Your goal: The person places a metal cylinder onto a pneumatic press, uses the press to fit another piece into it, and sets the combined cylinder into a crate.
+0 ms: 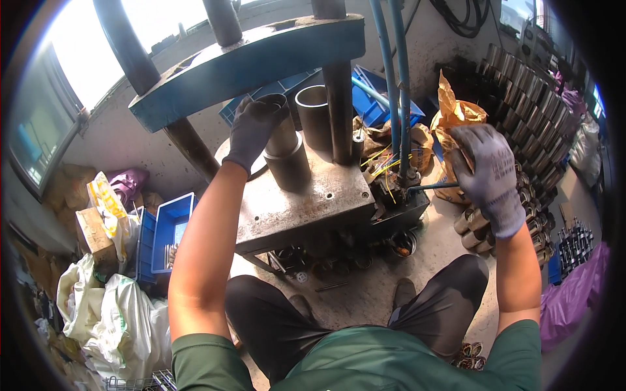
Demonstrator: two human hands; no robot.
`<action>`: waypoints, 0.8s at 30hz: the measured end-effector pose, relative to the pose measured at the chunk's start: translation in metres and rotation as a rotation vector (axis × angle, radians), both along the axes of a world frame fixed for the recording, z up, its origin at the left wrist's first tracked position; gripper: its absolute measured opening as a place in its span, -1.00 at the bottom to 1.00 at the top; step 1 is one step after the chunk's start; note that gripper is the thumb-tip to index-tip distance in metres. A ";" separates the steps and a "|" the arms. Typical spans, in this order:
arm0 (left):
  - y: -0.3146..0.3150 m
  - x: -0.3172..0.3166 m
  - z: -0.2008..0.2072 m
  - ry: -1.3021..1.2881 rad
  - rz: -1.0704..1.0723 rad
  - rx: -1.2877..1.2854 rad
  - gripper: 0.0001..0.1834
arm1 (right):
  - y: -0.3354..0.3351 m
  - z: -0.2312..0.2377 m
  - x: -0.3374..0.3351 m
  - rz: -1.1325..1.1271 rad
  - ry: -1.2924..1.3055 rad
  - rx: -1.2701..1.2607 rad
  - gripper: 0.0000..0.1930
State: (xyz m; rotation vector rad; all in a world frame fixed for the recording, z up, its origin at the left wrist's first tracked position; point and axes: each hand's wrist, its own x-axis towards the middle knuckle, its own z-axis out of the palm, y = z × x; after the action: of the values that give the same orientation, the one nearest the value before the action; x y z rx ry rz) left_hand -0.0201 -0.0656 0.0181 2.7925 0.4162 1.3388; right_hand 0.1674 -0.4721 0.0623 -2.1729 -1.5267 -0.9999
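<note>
My left hand (253, 130), in a dark grey glove, grips the top of a metal tube (282, 133) standing upright on a wider steel cylinder (290, 168) on the press table (293, 208). A second open steel tube (314, 116) stands just behind it, beside the press column (339, 111). My right hand (486, 171), in a grey glove, is closed around a thin lever (430, 188) that sticks out to the right of the machine's valve block (394, 189).
A blue upper press plate (248, 62) hangs over the table. Blue hoses (396, 85) run down to the valve. Rows of stacked metal tubes (528, 111) line the right side. Crumpled brown paper (456, 114), blue crates (166, 231) and white sacks (117, 306) surround the machine.
</note>
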 end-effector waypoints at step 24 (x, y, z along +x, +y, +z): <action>0.001 0.005 0.007 0.052 0.077 -0.447 -0.50 | 0.076 0.015 0.091 -0.121 -0.048 0.000 -0.48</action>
State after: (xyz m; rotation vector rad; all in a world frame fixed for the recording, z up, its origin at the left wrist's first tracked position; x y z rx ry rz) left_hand -0.0156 -0.0642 0.0253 2.4629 0.7296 1.0278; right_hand 0.2580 -0.3961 0.0768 -2.2797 -1.4301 -1.0967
